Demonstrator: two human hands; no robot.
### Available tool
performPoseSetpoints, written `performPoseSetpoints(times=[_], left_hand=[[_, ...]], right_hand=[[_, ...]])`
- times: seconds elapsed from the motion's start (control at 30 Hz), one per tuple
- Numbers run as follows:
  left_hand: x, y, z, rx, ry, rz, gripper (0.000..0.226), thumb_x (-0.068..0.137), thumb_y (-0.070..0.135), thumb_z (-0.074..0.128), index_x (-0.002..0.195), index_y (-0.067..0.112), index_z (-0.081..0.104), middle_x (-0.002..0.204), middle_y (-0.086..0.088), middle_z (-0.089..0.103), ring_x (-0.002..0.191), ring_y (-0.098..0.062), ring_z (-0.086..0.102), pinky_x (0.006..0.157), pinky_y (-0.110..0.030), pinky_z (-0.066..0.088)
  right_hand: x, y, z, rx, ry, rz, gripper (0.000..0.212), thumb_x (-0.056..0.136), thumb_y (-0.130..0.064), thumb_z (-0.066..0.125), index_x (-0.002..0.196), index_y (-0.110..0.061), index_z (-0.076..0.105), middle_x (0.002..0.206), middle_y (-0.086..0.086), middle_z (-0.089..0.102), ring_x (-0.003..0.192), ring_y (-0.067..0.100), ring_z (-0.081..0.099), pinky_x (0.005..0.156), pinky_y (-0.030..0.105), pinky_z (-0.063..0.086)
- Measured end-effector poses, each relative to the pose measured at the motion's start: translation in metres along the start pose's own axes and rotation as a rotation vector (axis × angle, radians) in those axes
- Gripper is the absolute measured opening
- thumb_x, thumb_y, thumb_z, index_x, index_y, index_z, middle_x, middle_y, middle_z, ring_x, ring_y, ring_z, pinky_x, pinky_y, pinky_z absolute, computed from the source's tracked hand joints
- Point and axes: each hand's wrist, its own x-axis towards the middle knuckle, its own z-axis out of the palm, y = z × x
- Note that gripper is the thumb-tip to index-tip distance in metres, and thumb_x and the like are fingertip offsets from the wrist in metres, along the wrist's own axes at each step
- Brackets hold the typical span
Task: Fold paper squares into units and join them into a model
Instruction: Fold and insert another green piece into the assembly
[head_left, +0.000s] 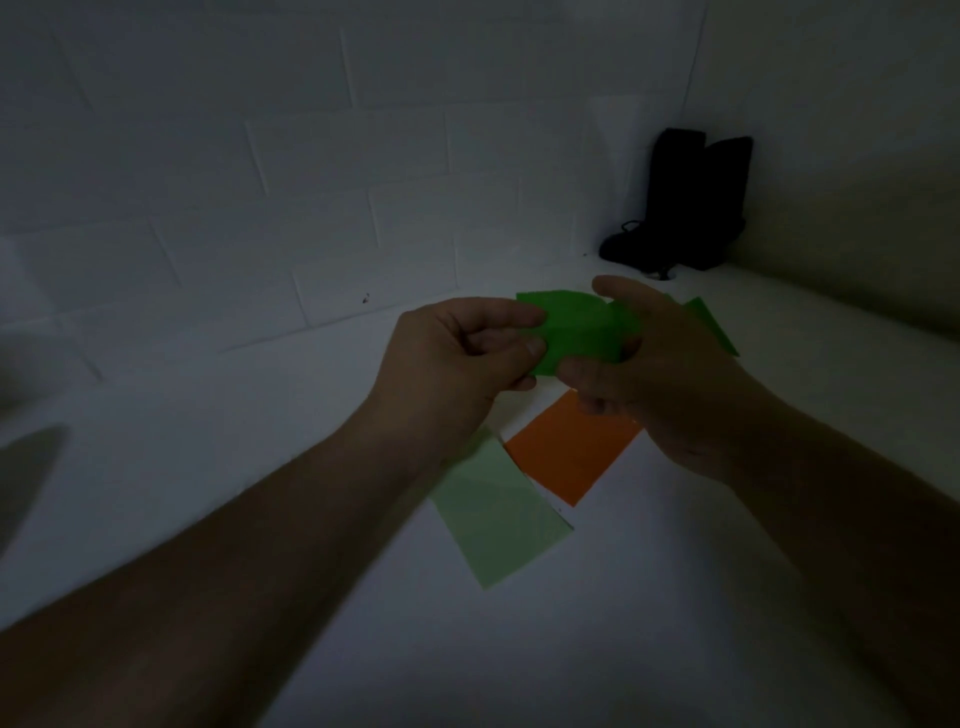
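Observation:
I hold a bright green paper (576, 327) in the air above the white table, bent between both hands. My left hand (457, 358) pinches its left edge with thumb and fingers. My right hand (654, 374) grips its right side, and a green corner sticks out behind that hand. Below the hands an orange paper square (566, 452) lies flat on the table. A pale green square (498, 514) lies beside it to the lower left, partly under my left wrist. The scene is dim.
The white table (260, 467) meets a white brick wall (260, 182) at the back. A black object (685, 202) with a cord stands in the far right corner. A grey shape (26, 467) shows at the left edge.

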Motion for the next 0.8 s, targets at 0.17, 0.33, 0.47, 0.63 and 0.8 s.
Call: performPoseSetpoints(times=[0.17, 0.33, 0.47, 0.63, 0.8], left_hand=[[0.0015, 0.0020, -0.0033, 0.004, 0.012, 0.000, 0.022, 0.086, -0.008, 0.073, 0.095, 0.012, 0.075, 0.078, -0.015, 0.070, 0.067, -0.019, 0.068, 0.068, -0.026, 0.060], [0.0032, 0.0017, -0.0059, 0.015, 0.022, -0.005, 0.023, 0.087, -0.008, 0.073, 0.096, 0.013, 0.075, 0.073, -0.006, 0.073, 0.067, -0.018, 0.069, 0.070, -0.028, 0.062], [0.0032, 0.0027, -0.0064, -0.003, 0.033, -0.015, 0.022, 0.086, -0.010, 0.072, 0.098, 0.009, 0.075, 0.074, -0.009, 0.071, 0.065, -0.017, 0.068, 0.069, -0.026, 0.061], [0.0035, 0.0006, -0.0079, -0.002, -0.005, -0.018, 0.025, 0.086, -0.010, 0.072, 0.101, 0.011, 0.074, 0.079, -0.015, 0.071, 0.071, -0.022, 0.069, 0.070, -0.029, 0.063], [0.0028, -0.0002, -0.0078, -0.020, -0.048, -0.029, 0.024, 0.087, -0.010, 0.071, 0.099, 0.011, 0.074, 0.076, -0.009, 0.073, 0.070, -0.017, 0.071, 0.068, -0.026, 0.061]], right_hand=[[0.0012, -0.0010, -0.0037, -0.004, 0.022, 0.028, 0.084, 0.078, 0.002, 0.077, 0.151, -0.021, 0.042, 0.089, 0.015, 0.069, 0.069, 0.021, 0.066, 0.071, 0.040, 0.062], [0.0029, -0.0021, -0.0043, -0.006, 0.046, 0.035, 0.086, 0.078, 0.000, 0.079, 0.151, -0.024, 0.041, 0.097, 0.012, 0.068, 0.085, 0.027, 0.071, 0.080, 0.044, 0.063], [0.0023, -0.0054, -0.0063, -0.003, 0.039, 0.048, 0.073, 0.081, -0.001, 0.075, 0.146, -0.022, 0.048, 0.099, 0.011, 0.064, 0.083, 0.027, 0.066, 0.074, 0.038, 0.063], [0.0041, -0.0048, -0.0064, 0.118, -0.030, 0.091, 0.051, 0.087, -0.010, 0.071, 0.134, -0.024, 0.057, 0.110, 0.009, 0.065, 0.098, 0.023, 0.068, 0.078, 0.032, 0.062], [0.0058, -0.0039, -0.0081, 0.185, 0.025, 0.068, 0.047, 0.090, -0.001, 0.067, 0.128, -0.027, 0.061, 0.109, 0.013, 0.067, 0.091, 0.021, 0.074, 0.072, 0.032, 0.062]])
